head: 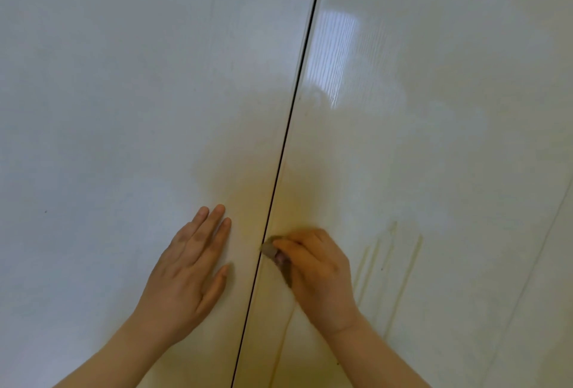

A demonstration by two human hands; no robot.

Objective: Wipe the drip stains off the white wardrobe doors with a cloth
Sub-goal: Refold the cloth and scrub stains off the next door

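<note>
Two glossy white wardrobe doors fill the view, the left door (124,108) and the right door (449,139), split by a thin dark gap (288,127). My left hand (189,269) lies flat with straight fingers on the left door, just beside the gap. My right hand (316,273) grips a small dark cloth (276,256) and presses it to the right door's edge by the gap. Most of the cloth is hidden under my fingers. Yellowish drip stains (387,266) run down the right door, just right of that hand.
A bright window reflection (335,55) shines on the upper right door. A faint yellow streak (285,335) runs down near the gap below my right hand. A tiny dark speck (46,211) marks the left door.
</note>
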